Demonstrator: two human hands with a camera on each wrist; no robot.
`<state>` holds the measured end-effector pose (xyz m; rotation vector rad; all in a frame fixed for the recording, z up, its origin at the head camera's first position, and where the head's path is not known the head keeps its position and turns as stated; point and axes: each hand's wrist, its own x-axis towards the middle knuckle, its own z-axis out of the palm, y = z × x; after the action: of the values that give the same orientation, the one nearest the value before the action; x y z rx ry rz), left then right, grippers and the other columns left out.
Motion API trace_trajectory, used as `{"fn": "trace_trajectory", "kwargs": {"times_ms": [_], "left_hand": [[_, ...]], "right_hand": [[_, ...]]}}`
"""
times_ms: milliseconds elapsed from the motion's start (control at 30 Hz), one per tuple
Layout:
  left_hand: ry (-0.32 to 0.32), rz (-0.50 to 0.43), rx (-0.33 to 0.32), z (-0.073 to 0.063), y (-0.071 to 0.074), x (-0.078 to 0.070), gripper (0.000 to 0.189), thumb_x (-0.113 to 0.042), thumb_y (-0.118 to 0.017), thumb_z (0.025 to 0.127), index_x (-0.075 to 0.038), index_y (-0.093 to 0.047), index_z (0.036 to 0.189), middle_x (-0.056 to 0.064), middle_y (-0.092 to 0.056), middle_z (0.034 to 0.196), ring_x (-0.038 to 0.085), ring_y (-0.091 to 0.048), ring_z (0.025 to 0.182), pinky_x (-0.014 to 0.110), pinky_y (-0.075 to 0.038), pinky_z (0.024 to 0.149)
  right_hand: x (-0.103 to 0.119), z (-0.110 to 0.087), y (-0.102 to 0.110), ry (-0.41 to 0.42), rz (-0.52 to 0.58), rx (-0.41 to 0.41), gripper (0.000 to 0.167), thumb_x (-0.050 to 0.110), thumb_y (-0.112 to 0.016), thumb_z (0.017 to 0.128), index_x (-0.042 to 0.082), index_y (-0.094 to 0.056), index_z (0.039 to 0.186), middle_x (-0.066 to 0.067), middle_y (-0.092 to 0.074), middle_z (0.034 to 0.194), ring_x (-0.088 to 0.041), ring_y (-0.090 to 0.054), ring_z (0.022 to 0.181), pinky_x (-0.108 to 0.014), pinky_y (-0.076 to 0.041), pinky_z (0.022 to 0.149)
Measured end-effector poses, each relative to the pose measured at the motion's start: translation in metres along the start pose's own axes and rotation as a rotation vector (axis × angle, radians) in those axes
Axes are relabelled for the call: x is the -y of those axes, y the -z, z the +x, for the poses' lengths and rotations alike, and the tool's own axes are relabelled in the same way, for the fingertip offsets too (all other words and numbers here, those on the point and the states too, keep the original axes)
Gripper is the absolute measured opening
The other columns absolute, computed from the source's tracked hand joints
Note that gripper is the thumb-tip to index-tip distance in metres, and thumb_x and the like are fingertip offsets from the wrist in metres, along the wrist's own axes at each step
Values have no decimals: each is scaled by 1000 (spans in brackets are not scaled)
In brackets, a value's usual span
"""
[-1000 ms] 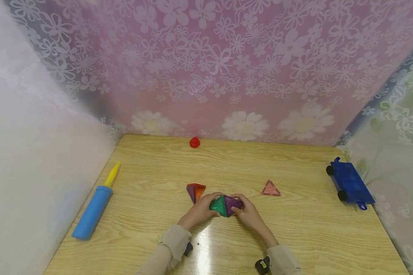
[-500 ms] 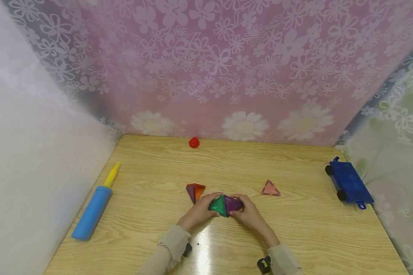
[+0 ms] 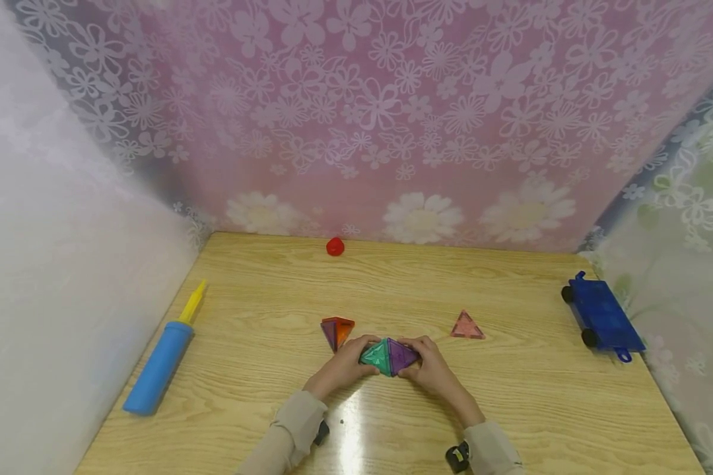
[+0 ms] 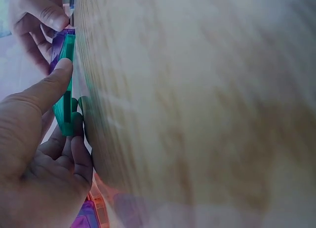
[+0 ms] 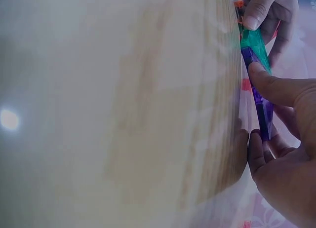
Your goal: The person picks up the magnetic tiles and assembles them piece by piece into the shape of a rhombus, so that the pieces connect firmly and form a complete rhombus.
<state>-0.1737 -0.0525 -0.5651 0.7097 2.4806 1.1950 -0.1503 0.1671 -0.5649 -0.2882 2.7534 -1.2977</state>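
**BIMANUAL HOLD: STATUS & LAYOUT**

L hand [image 3: 344,367]: partly closed; pinches green triangular pc [image 3: 375,357], thumb on near edge, other fingers curled at far side & outer corner. R hand [image 3: 435,371]: same config., mirrored; pinches purple triangular pc [image 3: 401,357] btwn thumb & fingers. Both pcs meet edge to edge midway btwn the hands, at front-ctr of wood-grain table [image 3: 261,284]. Clearance to tabletop: can't tell.

Surrounding items:
- Orange-&-purple assy [image 3: 342,326]: just beyond L hand; contact w/ hand can't be told.
- Pink triangle [image 3: 467,326]: flat on table, to the right of & beyond R hand.
- Blue wheeled base [image 3: 606,313]: near table's R edge, tilted; 2 blk wheels visible.
- Blue pump [image 3: 160,369] w/ yellow nozzle [image 3: 193,301]: along L edge, nozzle pointing away.
- Red pc [image 3: 335,247]: at far edge, by pink floral backdrop [image 3: 356,132].
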Motion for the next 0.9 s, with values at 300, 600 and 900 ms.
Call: {"fn": "trace_trajectory", "kwargs": {"times_ms": [300, 600, 900], "left_hand": [[9, 4, 13, -1, 3, -1, 50, -23, -67, 89, -10, -50, 134, 8, -52, 132, 23, -47, 121, 39, -41, 102], [57, -71, -12, 0, 4, -2, 48, -25, -68, 88, -12, -53, 132, 6, -55, 123, 9, -53, 91, 21, -48, 79], [42, -104, -34, 1, 4, -7, 45, -23, -68, 89, -12, -55, 130, 2, -57, 115, 6, -51, 85, 19, -47, 74]], "right_hand": [[-1, 0, 0, 20, -55, -15, 52, 10, -83, 70, 3, -64, 117, -5, -55, 97, -24, -47, 97, -39, -43, 85], [-3, -1, 1, 33, -60, -6, 50, 10, -82, 71, 2, -64, 116, -4, -54, 95, -22, -48, 93, -38, -43, 82], [-3, -1, 2, -9, -57, 26, 49, 13, -80, 75, 3, -63, 119, -3, -53, 96, -18, -46, 92, -34, -41, 81]]}}
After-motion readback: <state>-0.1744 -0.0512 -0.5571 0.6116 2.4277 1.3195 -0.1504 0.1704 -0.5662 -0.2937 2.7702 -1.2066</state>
